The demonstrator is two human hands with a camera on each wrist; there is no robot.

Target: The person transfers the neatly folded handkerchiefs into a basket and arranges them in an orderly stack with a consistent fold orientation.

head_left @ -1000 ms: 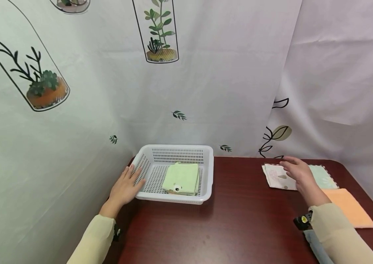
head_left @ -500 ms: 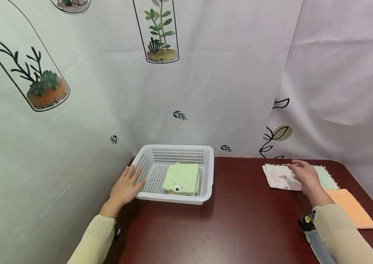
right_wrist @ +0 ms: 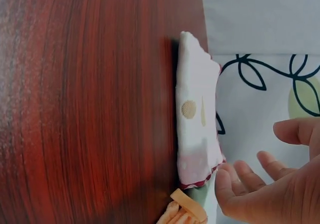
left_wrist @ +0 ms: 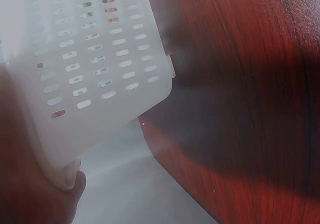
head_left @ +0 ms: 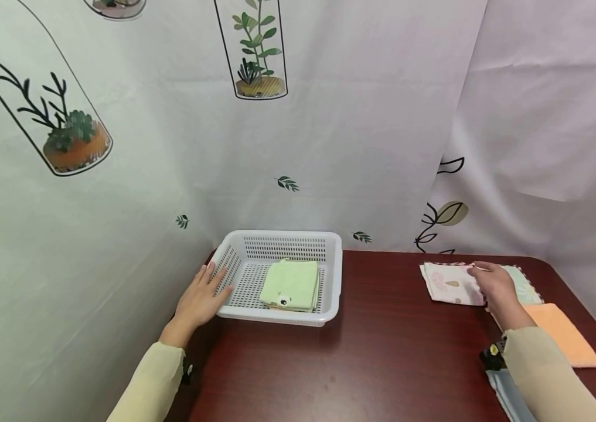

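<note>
My left hand (head_left: 200,299) lies with straight, spread fingers over the left rim of a white perforated plastic basket (head_left: 271,316). A folded green towel (head_left: 292,281) with an eye pattern lies inside it. In the left wrist view, the hand (left_wrist: 25,169) is against the basket's (left_wrist: 115,78) edge. On the right, my right hand (head_left: 495,287) hovers over a folded white towel (head_left: 442,284) with printed shapes. The right wrist view shows that hand (right_wrist: 270,184) with loosely bent, parted fingers, close to the white towel (right_wrist: 195,139) and holding nothing.
A pale mint towel (head_left: 523,282) lies right of the white one. Nearer are an orange towel (head_left: 566,337) and a blue-grey towel (head_left: 508,392), partly under the right sleeve. Patterned curtains (head_left: 356,146) rise behind the dark red table (head_left: 382,351).
My right hand has moved slightly right and lowered toward the white towel, uncovering more of its print. The left hand and the basket stay put.
</note>
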